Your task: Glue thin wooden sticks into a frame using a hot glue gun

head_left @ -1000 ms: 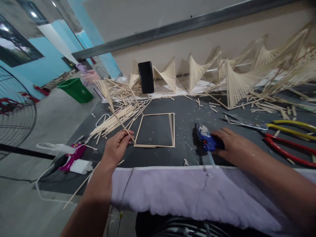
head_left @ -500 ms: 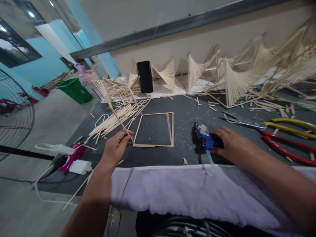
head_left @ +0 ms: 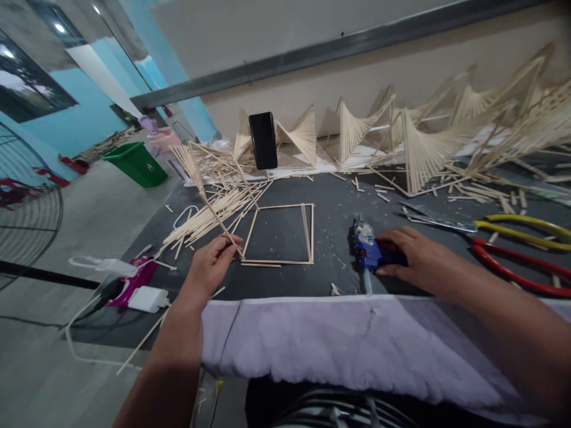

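Observation:
My left hand pinches the lower left corner of a wooden stick frame. The frame has a square base, and a fan of sticks rises from its left side. Just below the front edge lies a short loose stick, slightly apart from the frame. To the right, my right hand is closed around the handle of a blue glue gun, which rests on the dark table with its nozzle pointing away. A clear glue stick sticks out of its back end.
Loose sticks lie in a pile at left. Behind stand a phone and several finished stick models. Pliers with red handles and a yellow-handled tool lie at right. A magenta power strip is on the left edge.
The glue gun has turned slightly, its glue stick swinging to the left. A thin gap now shows between the frame's front edge and the short stick. My left hand keeps its pinch.

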Tool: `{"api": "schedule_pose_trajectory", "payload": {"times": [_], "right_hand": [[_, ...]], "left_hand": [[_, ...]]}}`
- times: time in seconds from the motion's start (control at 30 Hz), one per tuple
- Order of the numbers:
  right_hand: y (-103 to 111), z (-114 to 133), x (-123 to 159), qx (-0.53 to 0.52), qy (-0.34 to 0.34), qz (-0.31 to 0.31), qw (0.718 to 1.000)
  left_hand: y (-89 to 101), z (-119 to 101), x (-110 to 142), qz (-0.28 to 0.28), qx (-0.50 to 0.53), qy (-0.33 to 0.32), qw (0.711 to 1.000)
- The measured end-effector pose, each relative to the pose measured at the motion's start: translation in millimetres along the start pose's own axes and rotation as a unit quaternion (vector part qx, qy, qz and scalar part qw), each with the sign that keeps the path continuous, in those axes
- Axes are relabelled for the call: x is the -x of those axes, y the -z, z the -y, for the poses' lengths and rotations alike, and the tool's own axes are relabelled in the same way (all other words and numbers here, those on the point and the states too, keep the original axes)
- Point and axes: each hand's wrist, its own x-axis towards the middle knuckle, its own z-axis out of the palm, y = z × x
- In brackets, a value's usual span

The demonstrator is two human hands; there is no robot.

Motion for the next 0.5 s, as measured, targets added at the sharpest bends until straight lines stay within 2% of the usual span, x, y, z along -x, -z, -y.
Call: {"api": "schedule_pose_trajectory", "payload": {"times": [0.13,0.23,0.3,0.4,0.5], "right_hand": [[9,-9,2,-0.011,0.059,-0.016,0.998],[22,-2,6,0.0,0.064,-0.078,0.995],[30,16,10,-0.015,0.054,-0.121,0.991],[32,61,16,-0.079,0.062,-0.152,0.983],[19,112,18,-0.159,0.132,-0.107,0.973]], "left_hand": [[0.6,-2,0,0.005,0.014,-0.003,1.0],[0.8,-4,1,0.006,0.008,-0.012,1.0],[1.0,-4,1,0.009,-0.005,-0.02,1.0],[1.4,-2,2,0.012,-0.021,-0.029,0.999],[1.8,0,2,0.02,-0.03,-0.035,0.999]]}}
